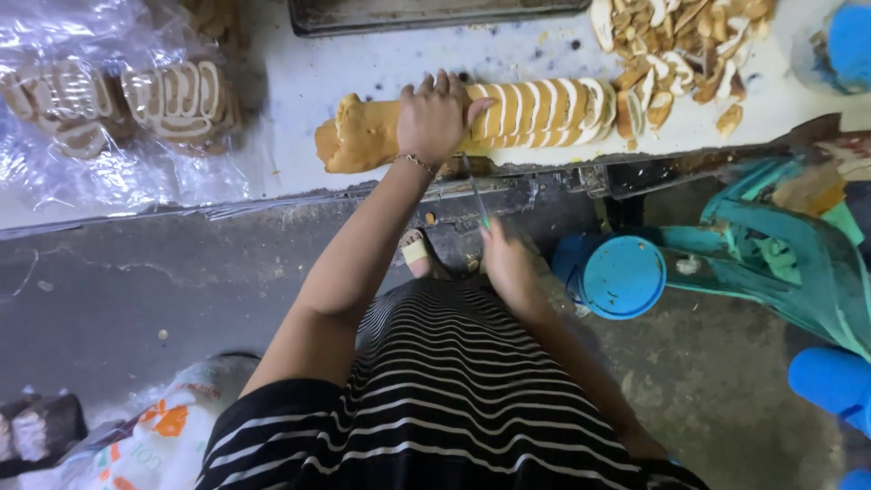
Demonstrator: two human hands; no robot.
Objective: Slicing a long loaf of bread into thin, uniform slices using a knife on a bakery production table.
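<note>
Golden-brown bread loaf (472, 122) lying lengthwise on a white worktop (299, 82), right part already cut into slices. Left hand (435, 118) pressed flat on the loaf's middle, fingers together. Right hand (508, 263) below the worktop edge, closed around a knife (475, 191) pointing up towards the loaf. Crust scraps (680, 54) heaped at upper right; blue tub (612, 272) beside the right hand.

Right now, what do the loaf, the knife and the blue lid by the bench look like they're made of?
Loaf: baked bread, matte tan crust, pale crumb showing in the cut slices. Knife: thin, shiny blade, probably metal; the green bit at the right hand looks like plastic. Lid: smooth, evenly blue, likely plastic. The left hand presses on the loaf.
</note>
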